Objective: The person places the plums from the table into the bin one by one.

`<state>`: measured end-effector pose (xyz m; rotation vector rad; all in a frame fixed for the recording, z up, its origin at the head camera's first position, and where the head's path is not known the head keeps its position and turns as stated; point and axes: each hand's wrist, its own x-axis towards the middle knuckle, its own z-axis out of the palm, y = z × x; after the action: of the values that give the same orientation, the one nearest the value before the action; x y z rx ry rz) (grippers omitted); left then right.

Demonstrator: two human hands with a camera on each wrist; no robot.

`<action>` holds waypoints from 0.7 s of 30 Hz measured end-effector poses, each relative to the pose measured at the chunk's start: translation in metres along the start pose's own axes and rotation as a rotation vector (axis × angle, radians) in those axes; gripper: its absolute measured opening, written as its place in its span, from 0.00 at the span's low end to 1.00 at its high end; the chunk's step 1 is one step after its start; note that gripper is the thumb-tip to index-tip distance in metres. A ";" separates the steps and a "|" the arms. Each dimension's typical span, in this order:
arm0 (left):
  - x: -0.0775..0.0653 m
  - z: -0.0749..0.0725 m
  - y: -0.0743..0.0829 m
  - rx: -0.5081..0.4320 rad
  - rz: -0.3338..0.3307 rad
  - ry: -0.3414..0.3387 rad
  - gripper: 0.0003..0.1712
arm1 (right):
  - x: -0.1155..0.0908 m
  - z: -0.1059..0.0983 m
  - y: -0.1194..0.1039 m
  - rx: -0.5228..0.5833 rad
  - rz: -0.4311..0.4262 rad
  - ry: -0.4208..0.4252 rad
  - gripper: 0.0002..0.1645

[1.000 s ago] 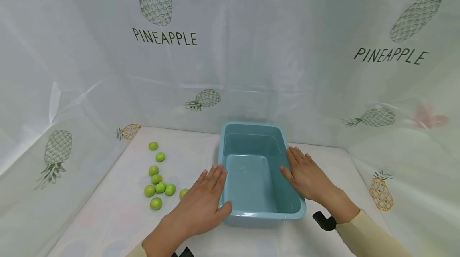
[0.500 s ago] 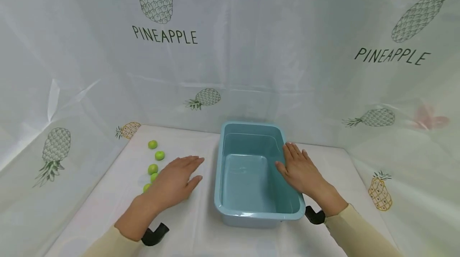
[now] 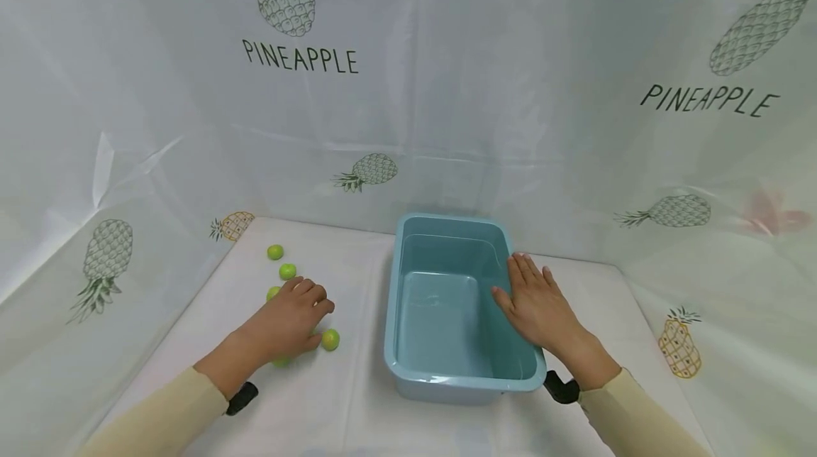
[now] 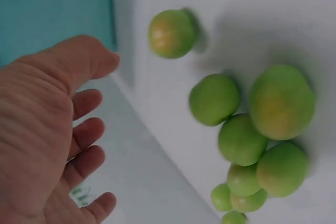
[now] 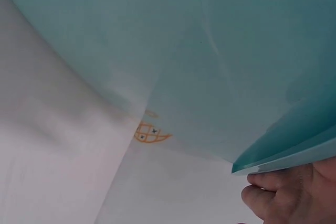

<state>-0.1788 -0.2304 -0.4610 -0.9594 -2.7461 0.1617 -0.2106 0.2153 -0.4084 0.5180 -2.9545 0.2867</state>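
Note:
Several small round green fruits, some with a yellowish blush, lie on the white cloth left of a light blue plastic basin (image 3: 440, 322). My left hand (image 3: 284, 322) is over the group with fingers loosely bent, hiding part of it. In the left wrist view its thumb and fingers (image 4: 86, 132) hold nothing and stand apart from the fruits. One fruit (image 3: 330, 340) sits beside the thumb, nearest the basin. My right hand (image 3: 539, 304) rests on the basin's right rim, fingers extended along it and thumb over the inner side. In the right wrist view the fingers (image 5: 268, 195) are right at the rim.
Two fruits lie farther back, one a far fruit (image 3: 275, 252) and one a nearer fruit (image 3: 288, 271). White sheeting (image 3: 479, 123) with pineapple prints rises behind and at both sides of the cloth-covered table (image 3: 376, 414). Nothing shows inside the basin.
My left hand has left the basin's left rim and moved left over the fruits, its fingers now bent. The right hand has stayed on the right rim.

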 end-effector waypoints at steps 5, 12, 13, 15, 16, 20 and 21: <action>0.005 0.014 0.004 0.055 0.037 -0.068 0.24 | 0.001 0.001 0.002 -0.004 -0.004 0.012 0.45; 0.008 0.024 0.009 0.099 0.054 -0.112 0.19 | 0.001 -0.002 0.003 -0.024 -0.025 -0.016 0.45; 0.008 0.024 0.010 0.101 0.056 -0.117 0.20 | 0.000 -0.004 0.003 -0.029 -0.034 -0.021 0.44; 0.008 0.025 0.011 0.101 0.056 -0.124 0.21 | -0.001 -0.007 0.005 -0.041 -0.051 -0.030 0.43; 0.009 0.025 0.012 0.100 0.054 -0.128 0.21 | -0.001 -0.009 0.006 -0.048 -0.058 -0.035 0.43; 0.009 0.026 0.012 0.104 0.037 -0.146 0.22 | -0.003 -0.011 0.009 -0.074 -0.075 -0.041 0.42; 0.009 0.027 0.011 0.106 0.032 -0.152 0.22 | -0.003 -0.011 0.009 -0.079 -0.078 -0.039 0.42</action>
<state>-0.1859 -0.2165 -0.4872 -1.0017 -2.8254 0.3967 -0.2101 0.2267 -0.3996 0.6334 -2.9596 0.1534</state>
